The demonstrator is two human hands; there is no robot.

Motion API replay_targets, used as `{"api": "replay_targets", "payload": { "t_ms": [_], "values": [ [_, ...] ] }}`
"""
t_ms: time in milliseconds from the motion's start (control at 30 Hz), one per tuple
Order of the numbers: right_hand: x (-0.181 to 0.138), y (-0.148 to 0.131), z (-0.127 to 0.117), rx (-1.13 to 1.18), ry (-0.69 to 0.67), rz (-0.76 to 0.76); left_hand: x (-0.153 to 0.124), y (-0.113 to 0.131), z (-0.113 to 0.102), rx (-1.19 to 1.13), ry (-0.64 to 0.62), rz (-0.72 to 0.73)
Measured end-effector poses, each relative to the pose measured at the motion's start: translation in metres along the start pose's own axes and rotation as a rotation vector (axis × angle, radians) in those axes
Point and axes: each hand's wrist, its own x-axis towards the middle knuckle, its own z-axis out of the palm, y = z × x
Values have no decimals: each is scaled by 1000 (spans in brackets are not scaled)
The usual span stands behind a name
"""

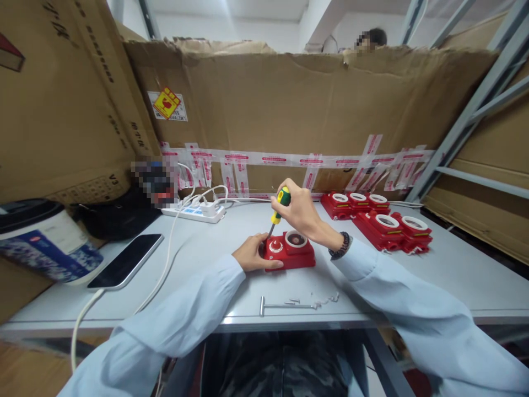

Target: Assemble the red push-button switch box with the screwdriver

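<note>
A red box-shaped device (pixel 291 258) with a round white-rimmed window and a red knob lies on the table before me. My left hand (pixel 253 253) grips its left end, thumb along the front side. In my right hand (pixel 300 208) is a screwdriver (pixel 284 197) with a green and yellow handle, tilted, its shaft pointing down at the device's back left corner. The tip is hidden near my left fingers. Closer to the table's front edge lie a small metal T-shaped bar (pixel 287 306), a few small metal pins or screws and a thin chain (pixel 328 299).
Several similar red devices (pixel 378 225) stand at the back right. On the left are a phone (pixel 128 261) with a cable, a tub (pixel 45 242) and a power strip (pixel 198 212). A cardboard wall (pixel 281 105) closes off the back. A person's head shows above it.
</note>
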Motion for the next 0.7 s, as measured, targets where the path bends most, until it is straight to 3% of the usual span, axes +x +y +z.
{"api": "replay_targets", "payload": {
  "t_ms": [300, 433, 700],
  "values": [
    [-6, 15, -5, 1, 67, 131, 1, 2, 0, 59, 9, -13],
    [-7, 20, -4, 2, 68, 120, 0, 4, 0, 111, 19, -13],
    [4, -22, -7, -588, -95, -77, 0, 6, 0, 45, 2, 18]
  ]
}}
